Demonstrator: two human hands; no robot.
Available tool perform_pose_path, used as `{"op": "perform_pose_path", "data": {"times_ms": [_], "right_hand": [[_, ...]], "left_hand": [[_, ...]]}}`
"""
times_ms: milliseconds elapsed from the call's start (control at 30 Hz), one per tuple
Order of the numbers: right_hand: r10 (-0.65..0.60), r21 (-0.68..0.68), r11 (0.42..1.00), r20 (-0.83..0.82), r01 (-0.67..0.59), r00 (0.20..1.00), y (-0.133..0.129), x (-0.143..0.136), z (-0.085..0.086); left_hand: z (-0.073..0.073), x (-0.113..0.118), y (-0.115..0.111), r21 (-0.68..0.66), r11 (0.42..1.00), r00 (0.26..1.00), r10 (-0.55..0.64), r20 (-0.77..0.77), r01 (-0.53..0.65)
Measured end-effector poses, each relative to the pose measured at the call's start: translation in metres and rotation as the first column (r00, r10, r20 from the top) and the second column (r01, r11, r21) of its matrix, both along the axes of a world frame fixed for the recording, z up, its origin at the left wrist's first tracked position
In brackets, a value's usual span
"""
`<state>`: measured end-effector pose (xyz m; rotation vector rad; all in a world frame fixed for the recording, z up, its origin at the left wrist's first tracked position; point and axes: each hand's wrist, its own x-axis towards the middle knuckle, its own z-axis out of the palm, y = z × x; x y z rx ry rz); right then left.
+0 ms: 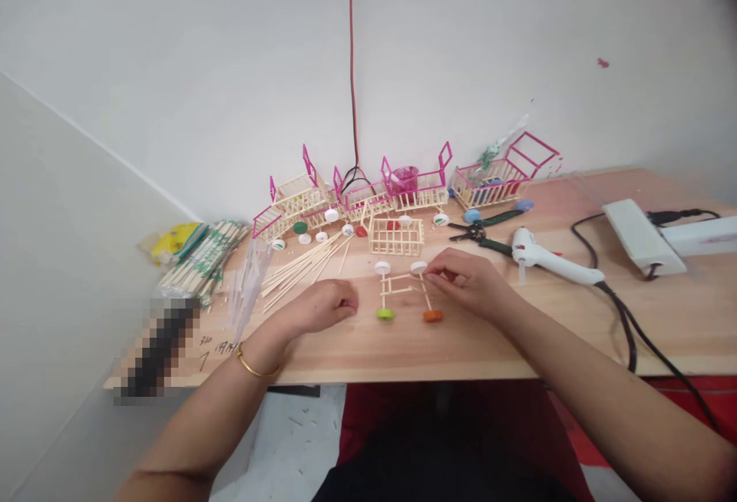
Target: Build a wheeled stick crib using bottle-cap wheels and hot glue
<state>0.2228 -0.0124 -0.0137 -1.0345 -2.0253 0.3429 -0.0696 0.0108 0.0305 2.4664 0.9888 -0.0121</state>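
Observation:
A small stick frame [397, 284] lies on the wooden table, with a green wheel [385, 315], an orange wheel [433, 316] and two white wheels at its corners. The fingers of my right hand [461, 278] are pinched together beside its upper right white wheel [418, 266]; anything between them is too small to name. To the left of the frame, my left hand [334, 304] rests with its fingers curled closed, and what they hold, if anything, is hidden. Just beyond the frame sits a basket of pale sticks [396, 236].
Several stick carts with magenta edges [423, 193] stand along the wall. Loose sticks [305, 268] and wrapped stick bundles [210, 260] lie left. Green-handled pliers [496, 246], a white glue gun [556, 262], its cable and a white power strip [643, 236] are on the right.

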Motion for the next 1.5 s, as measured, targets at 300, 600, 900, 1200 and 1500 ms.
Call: {"op": "perform_pose_path", "data": {"times_ms": [300, 600, 900, 1200, 1500], "right_hand": [[-0.022, 0.01, 1.0, 0.011, 0.022, 1.0, 0.002, -0.001, 0.0], [-0.017, 0.027, 0.999, 0.008, 0.017, 1.0, 0.001, 0.001, 0.0], [-0.022, 0.036, 0.999, 0.009, 0.022, 1.0, 0.001, 0.001, -0.001], [-0.03, 0.038, 0.999, 0.018, 0.029, 0.999, 0.002, 0.002, -0.002], [-0.055, 0.036, 0.998, 0.013, 0.055, 0.998, 0.002, 0.003, -0.002]], "left_hand": [[-0.002, 0.002, -0.009, 0.155, 0.986, 0.994, -0.043, -0.104, 0.058], [0.012, -0.023, -0.041, 0.153, 0.988, 0.987, 0.033, -0.156, -0.009], [0.047, -0.064, -0.062, -0.211, 0.975, 0.993, 0.045, -0.108, -0.067], [0.036, -0.081, -0.072, -0.295, 0.954, 0.984, -0.092, -0.151, 0.044], [0.042, -0.064, -0.068, -0.255, 0.962, 0.993, 0.078, -0.085, -0.098]]}}
